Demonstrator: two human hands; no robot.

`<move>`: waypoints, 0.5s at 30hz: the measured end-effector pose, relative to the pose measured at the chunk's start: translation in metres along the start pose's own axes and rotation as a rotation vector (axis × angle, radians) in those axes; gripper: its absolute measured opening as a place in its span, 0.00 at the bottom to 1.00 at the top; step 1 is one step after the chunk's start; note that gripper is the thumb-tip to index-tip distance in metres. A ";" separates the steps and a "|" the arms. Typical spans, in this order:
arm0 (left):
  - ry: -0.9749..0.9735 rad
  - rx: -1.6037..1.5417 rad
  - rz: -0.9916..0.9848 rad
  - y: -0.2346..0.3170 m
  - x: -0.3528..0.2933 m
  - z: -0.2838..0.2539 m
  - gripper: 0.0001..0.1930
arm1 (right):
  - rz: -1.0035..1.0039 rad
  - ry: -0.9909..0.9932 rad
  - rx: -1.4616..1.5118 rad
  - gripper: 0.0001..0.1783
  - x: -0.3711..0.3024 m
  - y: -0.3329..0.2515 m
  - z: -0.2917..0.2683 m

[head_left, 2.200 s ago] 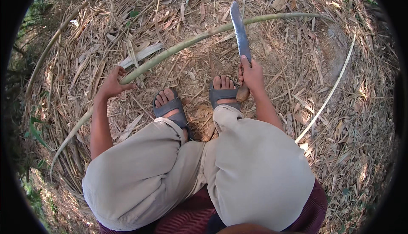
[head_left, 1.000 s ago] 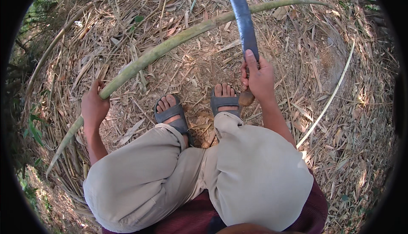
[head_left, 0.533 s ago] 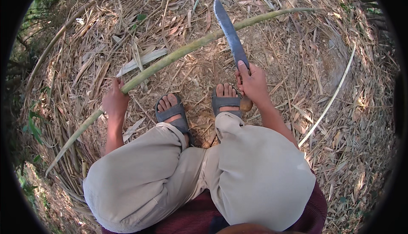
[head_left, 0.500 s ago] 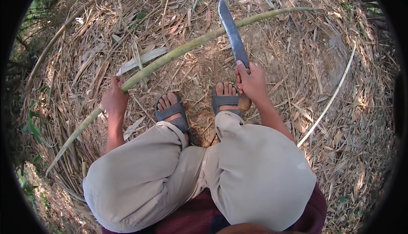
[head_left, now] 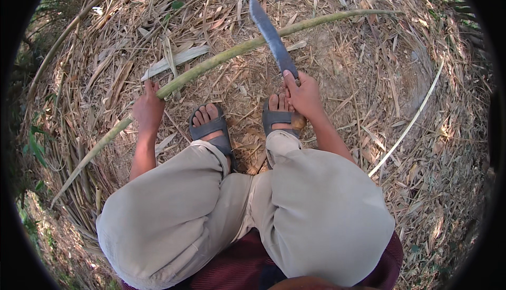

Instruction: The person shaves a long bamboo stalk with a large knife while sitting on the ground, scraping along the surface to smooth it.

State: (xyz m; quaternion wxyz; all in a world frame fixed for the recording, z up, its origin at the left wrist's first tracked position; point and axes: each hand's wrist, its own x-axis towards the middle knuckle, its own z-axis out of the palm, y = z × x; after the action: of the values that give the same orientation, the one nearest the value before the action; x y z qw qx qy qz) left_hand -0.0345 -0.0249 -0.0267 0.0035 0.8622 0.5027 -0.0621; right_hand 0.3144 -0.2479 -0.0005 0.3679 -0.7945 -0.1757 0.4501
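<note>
My left hand [head_left: 148,108] is closed around a long green bamboo pole [head_left: 213,64]. The pole runs from the lower left, through my grip, to the upper right, where it thins out. In my right hand [head_left: 304,96] is the handle of a machete [head_left: 272,38], its dark blade pointing up and slightly left. The blade overlaps the pole in this view; whether the two touch I cannot tell. Below my right hand the rounded brown handle end [head_left: 299,121] shows beside my right sandal.
My sandalled feet [head_left: 211,126] rest on ground strewn with dry leaves and bamboo scraps [head_left: 237,87]. A thin pale strip [head_left: 414,119] lies at the right. Several sticks [head_left: 90,187] are heaped at the left, and a curved brown stalk [head_left: 58,45] lies beyond them.
The machete has shifted left along the pole, its blade tilting further left. My left hand still grips the pole and sits slightly higher in the view.
</note>
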 end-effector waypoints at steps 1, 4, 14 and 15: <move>0.009 -0.001 0.021 0.002 -0.001 0.000 0.10 | 0.036 0.070 0.101 0.22 0.002 -0.005 0.000; -0.032 -0.015 0.005 0.002 0.002 -0.001 0.11 | 0.064 0.124 0.236 0.23 0.001 0.004 0.006; -0.034 -0.032 -0.021 -0.002 0.002 0.009 0.12 | 0.244 -0.055 0.258 0.23 0.005 0.010 -0.008; -0.039 -0.011 -0.036 -0.004 0.002 0.011 0.14 | 0.213 -0.120 0.149 0.23 -0.001 0.006 -0.001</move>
State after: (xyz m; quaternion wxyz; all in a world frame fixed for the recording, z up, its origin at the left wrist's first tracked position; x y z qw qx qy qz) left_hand -0.0385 -0.0223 -0.0379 0.0168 0.8515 0.5185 -0.0764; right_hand 0.3148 -0.2532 -0.0039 0.3646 -0.7509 -0.0781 0.5451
